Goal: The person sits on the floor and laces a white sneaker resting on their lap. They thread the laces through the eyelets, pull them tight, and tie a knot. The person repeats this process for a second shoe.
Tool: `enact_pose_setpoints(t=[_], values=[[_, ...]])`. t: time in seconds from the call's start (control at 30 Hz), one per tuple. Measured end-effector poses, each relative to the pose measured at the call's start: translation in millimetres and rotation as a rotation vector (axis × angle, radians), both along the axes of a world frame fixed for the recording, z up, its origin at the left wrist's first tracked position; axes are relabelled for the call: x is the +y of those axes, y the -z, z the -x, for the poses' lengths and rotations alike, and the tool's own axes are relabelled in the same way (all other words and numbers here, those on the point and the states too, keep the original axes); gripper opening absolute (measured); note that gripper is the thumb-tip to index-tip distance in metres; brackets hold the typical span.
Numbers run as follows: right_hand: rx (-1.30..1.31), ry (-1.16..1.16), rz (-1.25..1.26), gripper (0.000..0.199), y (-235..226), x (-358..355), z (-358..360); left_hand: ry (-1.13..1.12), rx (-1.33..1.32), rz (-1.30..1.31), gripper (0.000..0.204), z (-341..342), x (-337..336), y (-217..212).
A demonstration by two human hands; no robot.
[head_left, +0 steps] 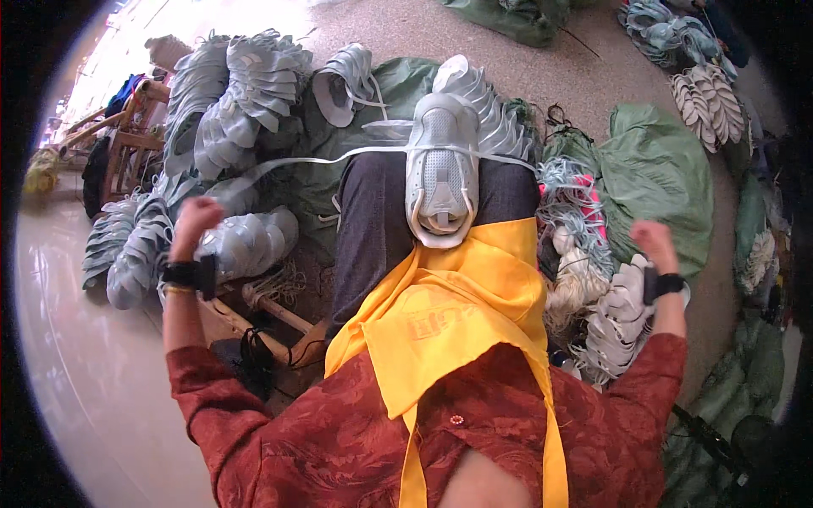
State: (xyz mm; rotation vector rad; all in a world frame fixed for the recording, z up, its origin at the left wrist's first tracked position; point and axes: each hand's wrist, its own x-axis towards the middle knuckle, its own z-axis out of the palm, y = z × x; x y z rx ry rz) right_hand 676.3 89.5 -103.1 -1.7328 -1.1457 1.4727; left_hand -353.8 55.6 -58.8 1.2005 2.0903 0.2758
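Clearly, the left hand (pixel 201 222) is closed, apparently gripping a white lace (pixel 385 149); the right hand (pixel 654 241) is curled shut too, though I cannot tell whether it holds the other end. The shoe (pixel 440 179) lies between them on the dark trousers (pixel 368 207), its long axis near to far, crossing the lace, slightly nearer the right hand. Grey shoe tops (pixel 254 97) sit far left.
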Motion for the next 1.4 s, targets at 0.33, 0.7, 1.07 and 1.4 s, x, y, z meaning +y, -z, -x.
enact_pose_setpoints(t=[0.33,0.7,1.07,1.4], values=[[0.182,-0.315,0.048,0.017,-98.4,0.3,370.4,0.165,-0.905,0.187,0.012,-247.4,-38.4,-36.6],[-0.294,-0.337,-0.756,0.014,-58.5,79.5,415.4,0.338,-0.500,-0.366,0.006,-343.1,30.6,-28.1],[0.268,-0.177,-0.450,0.010,-51.6,72.1,423.5,0.202,-0.652,-0.474,0.008,-355.6,68.3,10.3],[0.089,-0.147,-0.535,0.008,-47.9,68.2,435.8,0.161,-0.771,-0.474,0.008,-356.4,67.6,13.0]])
